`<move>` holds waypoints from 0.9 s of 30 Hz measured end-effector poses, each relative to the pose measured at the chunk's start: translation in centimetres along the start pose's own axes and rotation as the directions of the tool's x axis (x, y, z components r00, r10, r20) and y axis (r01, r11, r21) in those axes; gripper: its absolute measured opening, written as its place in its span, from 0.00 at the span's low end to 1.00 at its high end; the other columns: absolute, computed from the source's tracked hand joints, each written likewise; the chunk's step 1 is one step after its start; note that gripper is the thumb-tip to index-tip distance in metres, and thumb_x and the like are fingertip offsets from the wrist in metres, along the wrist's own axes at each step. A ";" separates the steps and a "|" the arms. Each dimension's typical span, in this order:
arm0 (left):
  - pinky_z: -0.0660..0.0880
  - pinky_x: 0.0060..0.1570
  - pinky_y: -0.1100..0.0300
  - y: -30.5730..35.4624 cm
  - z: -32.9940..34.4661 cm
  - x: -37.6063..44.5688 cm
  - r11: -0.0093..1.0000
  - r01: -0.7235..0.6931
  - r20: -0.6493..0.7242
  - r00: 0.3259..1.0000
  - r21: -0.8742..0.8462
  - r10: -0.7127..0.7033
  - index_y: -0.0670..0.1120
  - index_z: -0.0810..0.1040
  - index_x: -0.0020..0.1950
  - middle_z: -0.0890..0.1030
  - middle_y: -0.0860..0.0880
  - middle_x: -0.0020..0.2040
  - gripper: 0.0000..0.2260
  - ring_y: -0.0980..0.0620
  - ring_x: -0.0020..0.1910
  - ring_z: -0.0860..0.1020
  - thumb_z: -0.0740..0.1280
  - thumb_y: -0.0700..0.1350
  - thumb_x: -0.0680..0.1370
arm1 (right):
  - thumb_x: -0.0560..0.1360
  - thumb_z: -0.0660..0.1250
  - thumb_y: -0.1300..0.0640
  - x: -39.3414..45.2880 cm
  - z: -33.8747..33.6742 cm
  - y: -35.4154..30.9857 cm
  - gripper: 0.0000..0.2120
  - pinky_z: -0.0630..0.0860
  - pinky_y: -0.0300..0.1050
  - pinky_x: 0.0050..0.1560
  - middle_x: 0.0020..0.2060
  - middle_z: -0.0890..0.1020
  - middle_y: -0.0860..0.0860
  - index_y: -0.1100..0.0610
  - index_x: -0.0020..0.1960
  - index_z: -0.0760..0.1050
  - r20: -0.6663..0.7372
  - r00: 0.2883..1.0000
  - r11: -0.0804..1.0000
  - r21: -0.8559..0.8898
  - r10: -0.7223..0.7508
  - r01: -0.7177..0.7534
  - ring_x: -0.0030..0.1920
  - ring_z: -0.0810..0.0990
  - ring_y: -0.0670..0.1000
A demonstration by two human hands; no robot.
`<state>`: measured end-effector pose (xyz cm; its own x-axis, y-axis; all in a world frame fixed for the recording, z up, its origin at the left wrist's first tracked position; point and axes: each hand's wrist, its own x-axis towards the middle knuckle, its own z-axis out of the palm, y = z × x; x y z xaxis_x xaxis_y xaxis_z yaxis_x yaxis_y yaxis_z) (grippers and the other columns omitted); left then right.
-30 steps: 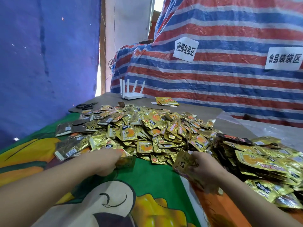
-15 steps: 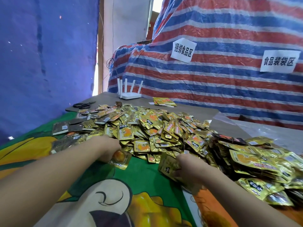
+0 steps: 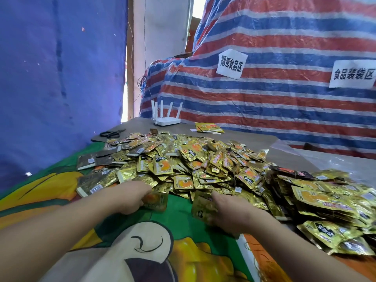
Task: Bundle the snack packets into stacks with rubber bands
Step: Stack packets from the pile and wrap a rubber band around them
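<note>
Nearest, on the cartoon-printed cloth (image 3: 154,224), the left hand (image 3: 130,197) pinches a single gold packet (image 3: 155,200) it has just drawn back off the heap's edge, while the right hand (image 3: 227,212) grips a small gathered stack of packets (image 3: 200,208) and has swung inward toward it since a second ago. Both hands are closing together, so I judge the packet is about to join the stack; no rubber band shows. Beyond lie the loose snack packets (image 3: 203,159), then scissors (image 3: 112,133) and a white router (image 3: 166,120).

Right hand (image 3: 230,212) fingers hidden behind held packets (image 3: 201,208); packet print blurred.
</note>
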<state>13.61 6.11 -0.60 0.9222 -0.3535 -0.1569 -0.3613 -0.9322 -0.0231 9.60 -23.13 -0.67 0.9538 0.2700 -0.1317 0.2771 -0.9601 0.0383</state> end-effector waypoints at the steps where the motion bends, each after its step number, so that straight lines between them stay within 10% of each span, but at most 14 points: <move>1: 0.73 0.56 0.56 0.2 0.0 -0.2 0.999 0.003 -0.026 1.000 -0.053 -0.004 0.52 0.72 0.61 0.76 0.51 0.59 0.11 0.52 0.55 0.74 0.66 0.46 0.79 | 0.75 0.69 0.47 0.0 -0.3 0.2 0.25 0.79 0.46 0.48 0.59 0.78 0.51 0.53 0.67 0.63 0.047 0.999 0.999 0.035 0.005 -0.006 0.53 0.78 0.53; 4: 0.76 0.55 0.54 1.7 -0.5 -0.9 0.931 -0.035 -0.134 0.991 -0.363 -0.015 0.53 0.71 0.58 0.77 0.53 0.57 0.11 0.54 0.53 0.77 0.69 0.48 0.78 | 0.73 0.70 0.61 -0.2 -0.6 0.6 0.25 0.74 0.38 0.39 0.53 0.76 0.49 0.52 0.66 0.64 0.095 0.996 0.997 0.071 0.002 -0.008 0.49 0.76 0.50; 7: 0.78 0.45 0.60 4.7 -1.8 -2.2 0.611 -0.158 -0.223 0.974 -0.776 -0.031 0.55 0.73 0.56 0.82 0.56 0.51 0.10 0.58 0.48 0.80 0.71 0.47 0.77 | 0.72 0.71 0.64 -0.1 -0.7 0.4 0.23 0.73 0.38 0.34 0.49 0.75 0.47 0.52 0.61 0.67 -0.063 0.996 0.946 0.323 0.056 -0.032 0.47 0.77 0.49; 10: 0.79 0.49 0.54 8.1 -2.2 -3.3 0.163 -0.192 -0.202 0.978 -0.968 -0.050 0.52 0.75 0.58 0.85 0.51 0.49 0.10 0.53 0.49 0.82 0.69 0.44 0.78 | 0.76 0.70 0.61 -0.3 -1.3 -0.9 0.15 0.80 0.43 0.36 0.49 0.81 0.51 0.52 0.60 0.70 -0.169 0.957 0.495 0.868 0.236 0.031 0.45 0.84 0.51; 13: 0.74 0.60 0.45 10.9 -1.5 -3.4 -0.013 -0.205 -0.203 0.977 -0.979 -0.066 0.52 0.73 0.62 0.82 0.48 0.58 0.11 0.47 0.59 0.78 0.65 0.45 0.80 | 0.79 0.67 0.62 -1.1 -1.1 -3.3 0.13 0.80 0.43 0.34 0.46 0.84 0.52 0.50 0.60 0.72 -0.154 0.963 0.074 0.987 0.221 0.141 0.40 0.86 0.50; 20: 0.75 0.55 0.55 12.2 1.6 -3.0 0.138 -0.263 -0.286 0.940 -0.955 -0.186 0.61 0.68 0.62 0.79 0.58 0.59 0.14 0.58 0.58 0.76 0.66 0.50 0.80 | 0.84 0.59 0.49 -3.3 1.4 -5.9 0.07 0.79 0.35 0.32 0.45 0.85 0.44 0.43 0.59 0.74 -0.167 0.957 -0.126 0.971 0.239 0.201 0.41 0.84 0.40; 24: 0.73 0.51 0.71 12.6 4.3 -3.6 0.254 -0.324 -0.378 0.904 -0.911 -0.199 0.67 0.62 0.65 0.79 0.66 0.55 0.22 0.67 0.56 0.77 0.66 0.45 0.81 | 0.77 0.71 0.51 -4.2 3.7 -7.2 0.13 0.82 0.41 0.44 0.51 0.84 0.45 0.42 0.58 0.72 -0.225 0.925 0.015 0.973 0.305 0.232 0.50 0.83 0.43; 27: 0.72 0.63 0.63 12.6 6.3 -4.4 0.301 -0.278 -0.333 0.932 -0.912 -0.147 0.62 0.56 0.75 0.77 0.59 0.64 0.26 0.60 0.63 0.75 0.64 0.47 0.81 | 0.76 0.72 0.52 -4.4 5.0 -7.6 0.14 0.82 0.49 0.54 0.53 0.83 0.45 0.43 0.57 0.72 -0.181 0.917 0.058 0.983 0.355 0.172 0.53 0.82 0.47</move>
<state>4.16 -3.66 -6.39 0.9581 -0.2183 0.1856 -0.2393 -0.2532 0.9374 2.66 -17.36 -5.36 0.9942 -0.0800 0.0722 0.0657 -0.0817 -0.9945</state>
